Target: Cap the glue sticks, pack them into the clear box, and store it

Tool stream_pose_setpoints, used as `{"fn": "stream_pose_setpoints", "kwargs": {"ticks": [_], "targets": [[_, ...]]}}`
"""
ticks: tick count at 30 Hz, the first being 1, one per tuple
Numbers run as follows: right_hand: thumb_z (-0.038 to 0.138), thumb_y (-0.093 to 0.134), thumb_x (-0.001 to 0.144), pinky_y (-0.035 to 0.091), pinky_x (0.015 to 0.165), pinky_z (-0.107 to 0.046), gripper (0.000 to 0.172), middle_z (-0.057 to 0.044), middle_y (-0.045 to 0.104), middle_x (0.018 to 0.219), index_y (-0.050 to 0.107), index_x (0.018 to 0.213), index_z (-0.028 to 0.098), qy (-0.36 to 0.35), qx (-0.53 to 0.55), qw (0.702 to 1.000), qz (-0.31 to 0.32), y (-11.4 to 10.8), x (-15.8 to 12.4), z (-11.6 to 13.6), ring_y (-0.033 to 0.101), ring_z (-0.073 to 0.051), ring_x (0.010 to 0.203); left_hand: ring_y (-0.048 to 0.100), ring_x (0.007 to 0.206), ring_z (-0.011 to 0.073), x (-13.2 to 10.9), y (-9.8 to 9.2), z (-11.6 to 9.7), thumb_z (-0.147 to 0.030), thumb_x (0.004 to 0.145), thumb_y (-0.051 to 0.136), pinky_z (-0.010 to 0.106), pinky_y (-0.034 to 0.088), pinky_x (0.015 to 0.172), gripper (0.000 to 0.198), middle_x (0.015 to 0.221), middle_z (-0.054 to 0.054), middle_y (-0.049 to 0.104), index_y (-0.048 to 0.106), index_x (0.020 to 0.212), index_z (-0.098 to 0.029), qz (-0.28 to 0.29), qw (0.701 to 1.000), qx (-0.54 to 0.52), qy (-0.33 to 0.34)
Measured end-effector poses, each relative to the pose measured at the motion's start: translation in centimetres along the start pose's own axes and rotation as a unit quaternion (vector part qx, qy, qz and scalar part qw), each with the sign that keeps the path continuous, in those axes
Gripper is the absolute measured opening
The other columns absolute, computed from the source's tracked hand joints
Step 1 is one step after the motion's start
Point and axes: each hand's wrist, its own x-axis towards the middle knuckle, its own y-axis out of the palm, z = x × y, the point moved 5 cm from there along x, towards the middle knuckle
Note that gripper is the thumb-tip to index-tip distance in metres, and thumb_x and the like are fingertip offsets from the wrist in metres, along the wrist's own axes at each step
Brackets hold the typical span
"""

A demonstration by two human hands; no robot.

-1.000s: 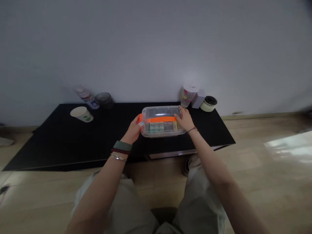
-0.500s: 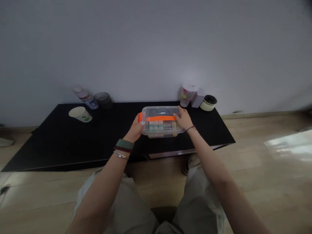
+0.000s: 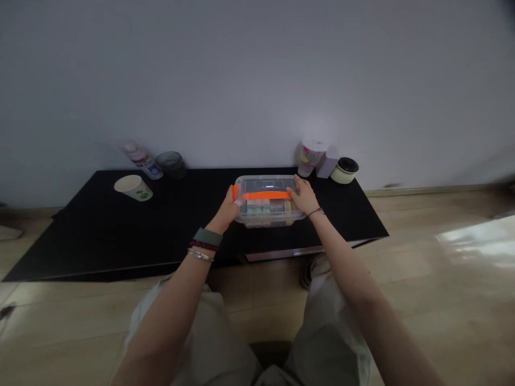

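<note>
A clear plastic box (image 3: 269, 208) with an orange handle and orange side clips rests on the low black table (image 3: 100, 236). Small packets show through its walls. My left hand (image 3: 227, 210) grips the box's left end, fingers curled at the orange clip. My right hand (image 3: 304, 195) is pressed against the right end, with its fingers lying over the lid's corner. Both hands hold the box between them.
A white paper cup (image 3: 134, 188), a tipped bottle (image 3: 143, 160) and a dark round container (image 3: 171, 164) sit at the back left. A printed cup (image 3: 309, 157), a pale box (image 3: 328, 162) and a cream jar (image 3: 344, 170) stand at the back right. Wooden floor surrounds the table.
The box has settled a little lower and flatter on the table. My left hand has slid closer in on the left clip. My right hand has hardly moved.
</note>
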Motion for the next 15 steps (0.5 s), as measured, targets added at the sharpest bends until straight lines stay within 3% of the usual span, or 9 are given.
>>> {"fn": "stream_pose_setpoints", "kwargs": {"ticks": [3,9,13,15], "targets": [[0.041,0.053,0.091,0.049,0.100,-0.047,0.063,-0.017,0.050,0.139,0.042,0.150,0.021,-0.004,-0.002,1.000,-0.004,0.1,0.0,-0.1,0.058,-0.029,0.118,0.031,0.148,0.0305,0.1,-0.1,0.6,-0.028,0.083,0.058,0.047,0.028,0.122,0.077,0.160,0.012,0.035,0.030,0.155,-0.019,-0.016,0.999,0.015,-0.045],[0.041,0.052,0.092,0.047,0.102,-0.046,0.061,-0.018,0.049,0.139,0.044,0.147,0.018,-0.007,-0.007,1.000,-0.007,-0.1,-0.1,0.0,0.057,-0.029,0.120,0.030,0.148,0.0313,-0.2,-0.1,0.4,-0.032,0.086,0.058,0.048,0.026,0.123,0.079,0.161,0.012,0.032,0.026,0.157,-0.019,-0.014,0.999,0.007,-0.045],[0.035,0.045,0.095,0.038,0.110,-0.050,0.047,-0.017,0.050,0.140,0.054,0.137,0.017,-0.060,-0.052,0.992,-0.101,-2.4,-1.3,2.8,0.046,-0.031,0.132,0.032,0.147,0.0327,-0.6,-0.2,0.0,-0.036,0.087,0.059,0.048,0.030,0.121,0.078,0.160,0.015,0.032,0.027,0.156,-0.019,-0.024,0.998,0.004,-0.056],[0.034,0.040,0.098,0.035,0.112,-0.050,0.040,-0.016,0.055,0.135,0.062,0.128,0.019,-0.119,-0.062,0.986,-0.100,-2.9,-2.7,5.1,0.046,-0.030,0.131,0.035,0.146,0.0323,-0.9,-0.5,-0.3,-0.038,0.089,0.058,0.049,0.031,0.120,0.074,0.159,0.017,0.035,0.030,0.155,-0.019,-0.042,0.998,0.006,-0.044]]}}
